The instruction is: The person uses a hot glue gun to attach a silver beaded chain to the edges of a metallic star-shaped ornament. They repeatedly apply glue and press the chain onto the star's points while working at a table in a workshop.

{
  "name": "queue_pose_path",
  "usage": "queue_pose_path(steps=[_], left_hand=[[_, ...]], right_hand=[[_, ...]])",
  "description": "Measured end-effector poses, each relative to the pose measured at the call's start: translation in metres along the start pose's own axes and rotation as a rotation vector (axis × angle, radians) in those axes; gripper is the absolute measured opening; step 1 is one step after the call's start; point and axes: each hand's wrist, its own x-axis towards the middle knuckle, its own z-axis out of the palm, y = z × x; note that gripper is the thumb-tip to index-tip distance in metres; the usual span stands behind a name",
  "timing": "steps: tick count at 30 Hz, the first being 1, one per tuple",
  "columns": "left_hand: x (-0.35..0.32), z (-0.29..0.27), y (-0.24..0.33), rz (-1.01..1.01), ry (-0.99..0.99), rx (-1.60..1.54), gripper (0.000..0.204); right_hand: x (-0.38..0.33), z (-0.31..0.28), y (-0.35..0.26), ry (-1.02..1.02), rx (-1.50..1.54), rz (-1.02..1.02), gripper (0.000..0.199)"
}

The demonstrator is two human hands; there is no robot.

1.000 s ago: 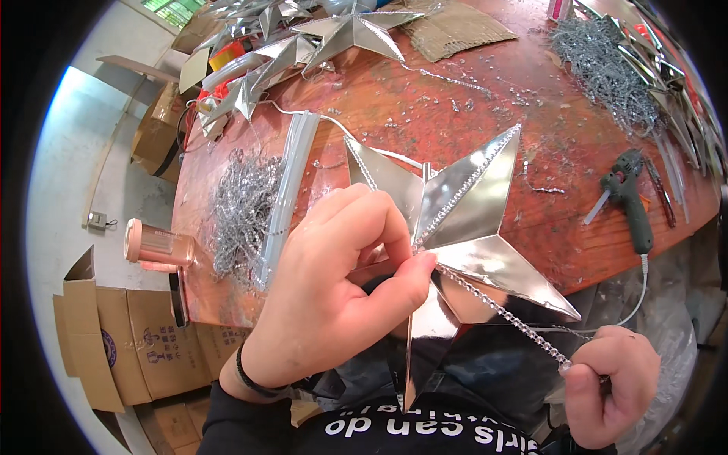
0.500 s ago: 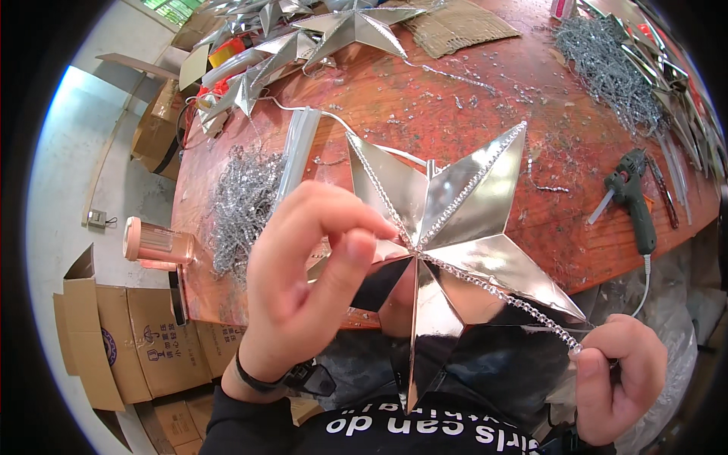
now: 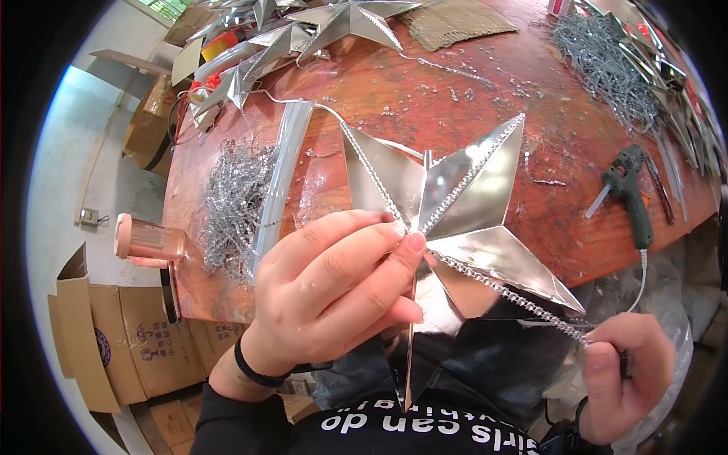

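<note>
A shiny silver five-pointed star (image 3: 478, 178) lies in front of me, its lower point over my lap. Sparkling bead trim runs along the ridges of its two upper points. From the star's centre a loose silver bead chain (image 3: 509, 293) stretches along the lower right point. My left hand (image 3: 334, 284) is closed at the centre, thumb and fingertips pinching the chain against the star and covering that spot. Thumb and bent forefinger of my right hand (image 3: 633, 375) grip the chain's other end, just beyond the point's tip.
On the red-brown table (image 3: 364, 95) lie a glue gun (image 3: 633, 193) at right and tangled bead-chain heaps (image 3: 239, 197) on both sides. Clear glue sticks (image 3: 284, 174) sit left, beside a pinkish cup (image 3: 152, 241). Finished stars (image 3: 349, 26) and cardboard (image 3: 459, 21) are at the back; cartons (image 3: 148, 337) stand lower left.
My left hand has come down from above the star onto its centre, its fingers closing there. My right hand has shifted slightly right with the chain's end still pinched.
</note>
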Motion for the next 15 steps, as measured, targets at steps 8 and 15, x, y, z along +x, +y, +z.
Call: queue_pose_path(steps=[8,15], left_hand=[[0.01,-0.001,-0.002,0.088,-0.034,0.105,0.031],[0.006,-0.003,-0.002,0.094,-0.137,0.084,0.035]], right_hand=[[-0.003,-0.006,0.021,0.131,0.161,0.069,0.035],[0.0,-0.01,0.051,0.108,0.418,0.177,0.047]])
